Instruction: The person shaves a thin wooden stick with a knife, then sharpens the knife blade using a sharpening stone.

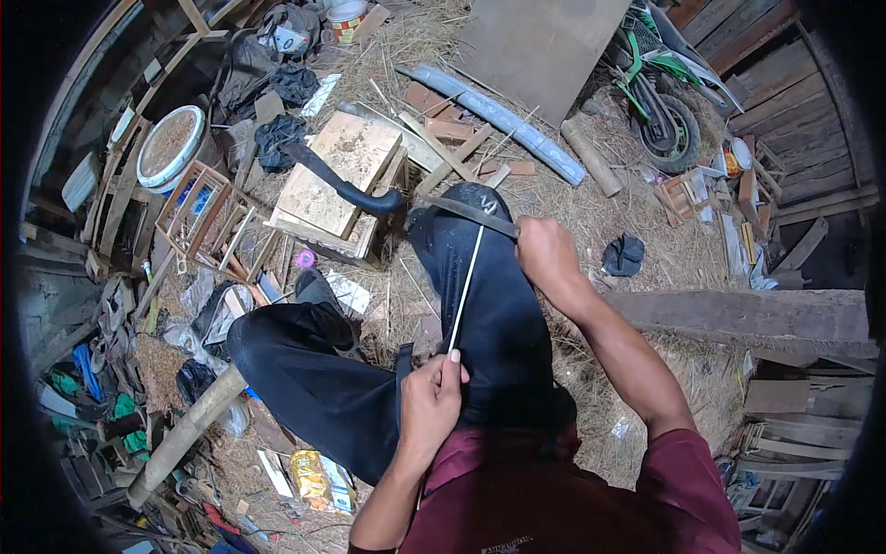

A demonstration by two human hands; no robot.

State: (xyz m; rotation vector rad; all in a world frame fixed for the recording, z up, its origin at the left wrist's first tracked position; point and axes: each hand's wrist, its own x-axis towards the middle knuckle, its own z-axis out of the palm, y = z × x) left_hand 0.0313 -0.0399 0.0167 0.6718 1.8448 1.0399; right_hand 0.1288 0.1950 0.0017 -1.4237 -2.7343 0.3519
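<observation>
My left hand [430, 399] is closed around the lower end of a thin pale stick [467, 286], its thumb lying along it. The stick slants up over my right thigh to the knee. My right hand [546, 258] grips a knife [475, 215], whose handle is hidden in my fist. Its long blade points left across the knee and meets the upper end of the stick. Ahead and to the left, a machete [337, 177] with a dark curved handle lies on a wooden box [323, 166].
Straw and shavings cover the ground. A wooden crate [196, 214] and a white-rimmed bucket [171, 146] stand left. A bamboo pole [189, 434] lies near my left knee, a thick beam [738, 316] at right. Farther off are a grey split length [498, 120] and a green motorbike [660, 111].
</observation>
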